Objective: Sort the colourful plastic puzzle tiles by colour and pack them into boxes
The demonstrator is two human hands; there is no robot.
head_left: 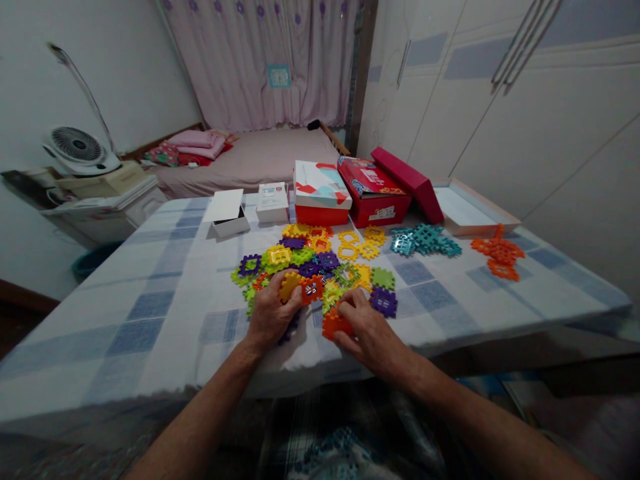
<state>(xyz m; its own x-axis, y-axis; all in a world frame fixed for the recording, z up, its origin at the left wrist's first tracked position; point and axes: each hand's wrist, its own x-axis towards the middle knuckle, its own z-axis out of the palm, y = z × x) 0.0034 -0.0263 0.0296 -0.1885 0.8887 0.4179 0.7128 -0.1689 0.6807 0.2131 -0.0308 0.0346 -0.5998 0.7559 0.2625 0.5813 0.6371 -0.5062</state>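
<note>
My left hand [270, 312] is closed, with thumb and fingers pinching a yellow interlocking plastic tile [289, 287]. An orange tile with a cut-out pattern [313, 289] sits right beside it; whether the two are joined I cannot tell. My right hand [367, 327] has its thumb and fingers round another orange tile [334, 324] near the table's front edge. Behind both hands spreads a mixed pile of green, purple, yellow and orange tiles [303, 257]. Close to my right fingers lie a purple tile [383, 302] and a green tile [383, 278].
Teal tiles [425, 240] and orange tiles [500, 250] lie in separate heaps on the right. Along the back stand small white boxes [273, 203], a white-and-red box [323, 190], a red box [375, 193] and a shallow tray [473, 203]. A checked cloth [135, 313] covers the table.
</note>
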